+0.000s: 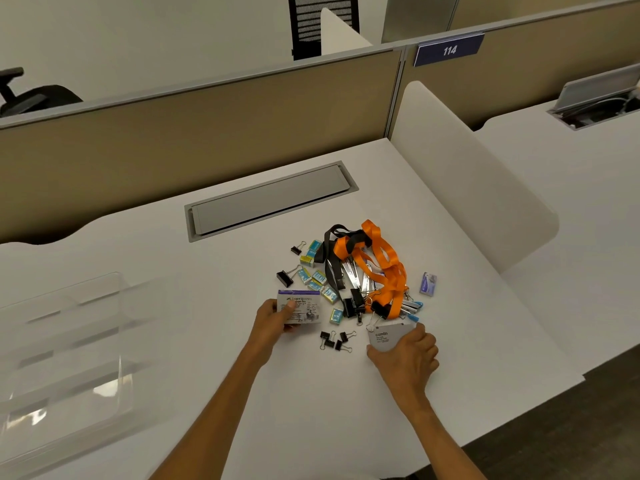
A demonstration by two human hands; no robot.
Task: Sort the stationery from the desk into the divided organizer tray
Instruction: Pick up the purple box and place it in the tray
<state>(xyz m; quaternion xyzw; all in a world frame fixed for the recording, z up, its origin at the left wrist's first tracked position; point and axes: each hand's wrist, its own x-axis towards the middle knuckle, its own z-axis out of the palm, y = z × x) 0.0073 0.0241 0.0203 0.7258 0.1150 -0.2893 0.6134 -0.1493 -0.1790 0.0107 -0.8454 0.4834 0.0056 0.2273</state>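
- A clear divided tray [69, 344] is seen at the left of the desk [214, 271], well apart from the pile; it is blurred, and nothing can be made out in its compartments.
- A white box [304, 308] with a purple band, printed "Faber-Castell", is gripped by the left hand [273, 320], thumb on top, at the pile's near left edge.
- A grey box [389, 336] marked "camlin" is grasped by the right hand [407, 355], fingers curled round its near corner, at the pile's near right edge.
- The pile is made up of orange lanyards [384, 258], black lanyards [332, 268], binder clips [334, 339], small blue boxes [317, 278] and metal strips tangled under the lanyards.
- A small purple box [428, 283] is set just right of the pile; its print cannot be read.
- A grey cable hatch [270, 199] is sunk into the white desk behind the pile.
- A beige partition [194, 123] bears a blue sign [449, 49] reading "114".
- A white divider [460, 168] is stood at the right; a black chair [322, 22] is seen beyond.
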